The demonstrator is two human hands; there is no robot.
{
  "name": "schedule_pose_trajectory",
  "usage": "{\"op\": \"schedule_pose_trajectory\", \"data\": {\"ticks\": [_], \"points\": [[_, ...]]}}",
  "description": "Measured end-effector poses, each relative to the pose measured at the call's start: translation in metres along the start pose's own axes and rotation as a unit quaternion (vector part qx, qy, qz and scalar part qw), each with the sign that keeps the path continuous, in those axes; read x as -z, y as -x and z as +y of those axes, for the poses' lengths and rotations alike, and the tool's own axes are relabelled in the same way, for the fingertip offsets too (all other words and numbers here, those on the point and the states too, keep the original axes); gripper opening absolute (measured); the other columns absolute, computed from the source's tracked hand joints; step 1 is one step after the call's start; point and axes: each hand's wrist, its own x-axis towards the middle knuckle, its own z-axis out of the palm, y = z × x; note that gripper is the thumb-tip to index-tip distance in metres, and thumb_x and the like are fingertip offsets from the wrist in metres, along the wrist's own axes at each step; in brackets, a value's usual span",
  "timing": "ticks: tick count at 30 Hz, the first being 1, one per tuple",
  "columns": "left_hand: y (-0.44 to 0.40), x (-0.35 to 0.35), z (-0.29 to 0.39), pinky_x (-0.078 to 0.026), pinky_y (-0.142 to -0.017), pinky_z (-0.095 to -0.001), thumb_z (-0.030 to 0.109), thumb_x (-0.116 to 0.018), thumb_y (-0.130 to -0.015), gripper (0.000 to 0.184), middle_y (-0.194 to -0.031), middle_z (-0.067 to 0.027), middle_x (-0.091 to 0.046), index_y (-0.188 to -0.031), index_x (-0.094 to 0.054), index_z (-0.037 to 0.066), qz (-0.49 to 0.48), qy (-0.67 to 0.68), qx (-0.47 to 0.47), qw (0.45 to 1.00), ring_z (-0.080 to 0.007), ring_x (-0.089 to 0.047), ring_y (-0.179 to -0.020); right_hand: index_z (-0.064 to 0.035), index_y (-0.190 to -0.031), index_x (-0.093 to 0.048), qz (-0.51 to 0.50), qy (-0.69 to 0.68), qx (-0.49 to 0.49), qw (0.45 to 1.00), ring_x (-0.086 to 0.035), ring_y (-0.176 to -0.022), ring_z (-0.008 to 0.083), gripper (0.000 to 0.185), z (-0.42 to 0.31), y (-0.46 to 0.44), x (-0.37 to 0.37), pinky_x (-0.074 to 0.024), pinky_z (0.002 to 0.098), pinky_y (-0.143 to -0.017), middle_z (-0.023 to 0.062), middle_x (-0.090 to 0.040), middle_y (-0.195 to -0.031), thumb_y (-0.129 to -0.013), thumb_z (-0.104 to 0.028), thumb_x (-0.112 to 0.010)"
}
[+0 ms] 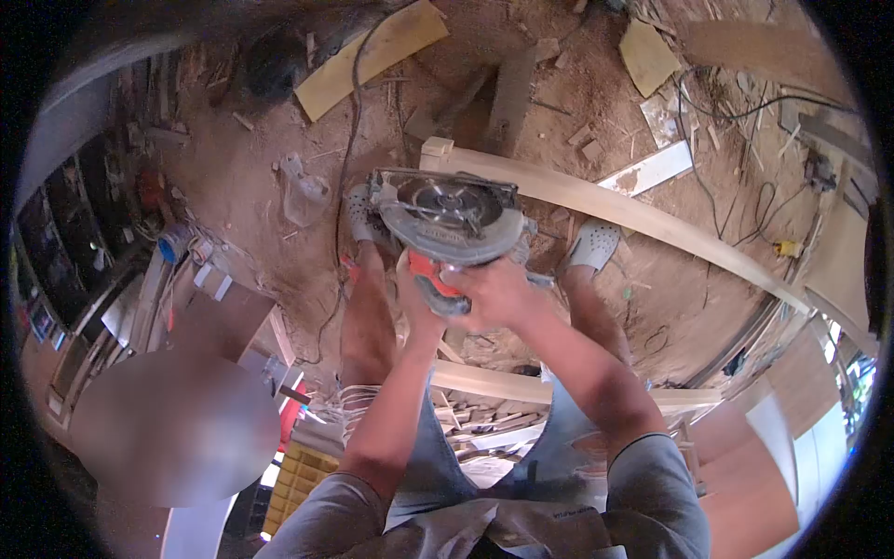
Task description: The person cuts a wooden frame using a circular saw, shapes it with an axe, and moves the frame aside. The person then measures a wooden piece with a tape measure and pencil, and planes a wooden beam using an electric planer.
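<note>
A circular saw (452,224) with a round blade and a red and black handle is held out in front of me, over the end of a long pale wooden beam (596,200). My right hand (494,293) wraps round the saw's handle. On the handle's left side, my left hand (416,296) also grips the saw, its fingers partly hidden. A small wood block (436,149) sits at the beam's left end, just beyond the saw. Whether the blade touches the wood cannot be made out.
A dark cable (356,112) runs along the dirt floor left of the saw. Yellowish boards (372,58), a white board (649,168) and wood scraps lie about. A second beam (494,382) crosses between my legs. A yellow crate (296,484) stands at lower left, near a person.
</note>
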Motion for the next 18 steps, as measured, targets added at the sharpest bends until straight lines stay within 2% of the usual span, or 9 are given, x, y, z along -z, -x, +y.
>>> {"op": "schedule_pose_trajectory", "data": {"ticks": [1, 4, 5, 6, 8, 10, 13, 16, 18], "points": [[0.009, 0.007, 0.001, -0.049, -0.101, -0.0362, 0.018, -0.079, -0.088, 0.053, -0.126, -0.0096, -0.064, -0.133, -0.057, 0.001, 0.015, 0.042, 0.030, 0.999, -0.0214, -0.064, -0.116, -0.0179, -0.114, -0.076, -0.010, 0.014, 0.004, 1.000, -0.074, -0.072, 0.0358, 0.057, -0.015, 0.000, 0.003, -0.0592, 0.0512, -0.065, 0.0131, -0.076, -0.086, -0.069, -0.053, -0.082], [0.035, 0.031, 0.004, -0.051, -0.096, -0.0359, 0.022, -0.083, -0.082, 0.054, -0.118, -0.0113, -0.070, -0.127, -0.060, 0.002, 0.082, 0.115, 0.121, 0.983, -0.0239, -0.067, -0.112, -0.0140, -0.112, -0.079, -0.143, 0.037, -0.091, 0.985, -0.077, -0.093, 0.0316, 0.053, -0.073, -0.011, 0.020, -0.0615, 0.0452, -0.083, 0.0113, -0.080, -0.104, -0.066, -0.042, -0.086], [0.038, 0.043, 0.014, -0.052, -0.095, -0.0366, 0.024, -0.084, -0.081, 0.055, -0.116, -0.0129, -0.071, -0.126, -0.060, 0.003, 0.024, 0.030, 0.078, 0.996, -0.0255, -0.069, -0.111, -0.0132, -0.111, -0.078, -0.116, 0.037, -0.083, 0.989, -0.077, -0.093, 0.0319, 0.053, -0.084, -0.012, 0.014, -0.0615, 0.0452, -0.083, 0.0115, -0.080, -0.104, -0.066, -0.040, -0.086], [0.036, 0.050, 0.054, -0.053, -0.093, -0.0374, 0.025, -0.085, -0.080, 0.056, -0.115, -0.0144, -0.072, -0.125, -0.061, 0.004, -0.031, -0.054, 0.033, 0.998, -0.0270, -0.070, -0.109, -0.0124, -0.111, -0.078, -0.090, 0.039, -0.073, 0.992, -0.077, -0.094, 0.0322, 0.053, -0.091, -0.013, 0.008, -0.0614, 0.0452, -0.083, 0.0116, -0.080, -0.105, -0.067, -0.039, -0.086], [0.032, 0.071, 0.075, -0.054, -0.091, -0.0397, 0.029, -0.086, -0.078, 0.059, -0.114, -0.0177, -0.072, -0.126, -0.061, 0.005, -0.109, -0.164, -0.009, 0.980, -0.0307, -0.071, -0.107, -0.0107, -0.112, -0.078, -0.075, 0.044, -0.083, 0.993, -0.077, -0.095, 0.0325, 0.052, -0.107, -0.018, 0.001, -0.0611, 0.0450, -0.084, 0.0125, -0.079, -0.106, -0.069, -0.039, -0.085], [0.019, 0.090, 0.059, -0.055, -0.090, -0.0429, 0.031, -0.087, -0.075, 0.065, -0.115, -0.0212, -0.072, -0.128, -0.060, 0.005, -0.155, -0.220, -0.009, 0.963, -0.0349, -0.072, -0.107, -0.0088, -0.113, -0.078, -0.093, 0.054, -0.119, 0.987, -0.077, -0.097, 0.0325, 0.051, -0.122, -0.030, 0.001, -0.0605, 0.0448, -0.086, 0.0139, -0.079, -0.109, -0.073, -0.040, -0.085], [0.007, 0.123, 0.052, -0.055, -0.094, -0.0467, 0.035, -0.089, -0.075, 0.074, -0.117, -0.0226, -0.072, -0.135, -0.059, 0.004, -0.259, -0.290, 0.062, 0.919, -0.0382, -0.071, -0.110, -0.0091, -0.118, -0.075, -0.005, 0.095, -0.148, 0.984, -0.077, -0.096, 0.0334, 0.060, -0.145, -0.038, -0.008, -0.0602, 0.0444, -0.083, 0.0137, -0.079, -0.109, -0.076, -0.051, -0.084], [-0.005, 0.145, 0.074, -0.053, -0.100, -0.0463, 0.042, -0.090, -0.077, 0.084, -0.126, -0.0225, -0.070, -0.143, -0.056, 0.003, -0.332, -0.192, 0.148, 0.911, -0.0387, -0.068, -0.118, -0.0058, -0.120, -0.074, -0.007, 0.101, -0.284, 0.954, -0.075, -0.101, 0.0388, 0.056, -0.159, -0.025, -0.009, -0.0593, 0.0456, -0.088, 0.0184, -0.078, -0.110, -0.087, -0.050, -0.079], [-0.003, 0.156, 0.055, -0.053, -0.103, -0.0455, 0.045, -0.089, -0.078, 0.088, -0.131, -0.0223, -0.068, -0.146, -0.054, 0.002, -0.322, -0.178, 0.125, 0.922, -0.0380, -0.067, -0.121, -0.0041, -0.122, -0.073, 0.068, 0.056, -0.339, 0.936, -0.073, -0.103, 0.0422, 0.053, -0.142, 0.010, -0.022, -0.0580, 0.0463, -0.090, 0.0220, -0.076, -0.111, -0.093, -0.049, -0.074]]}}
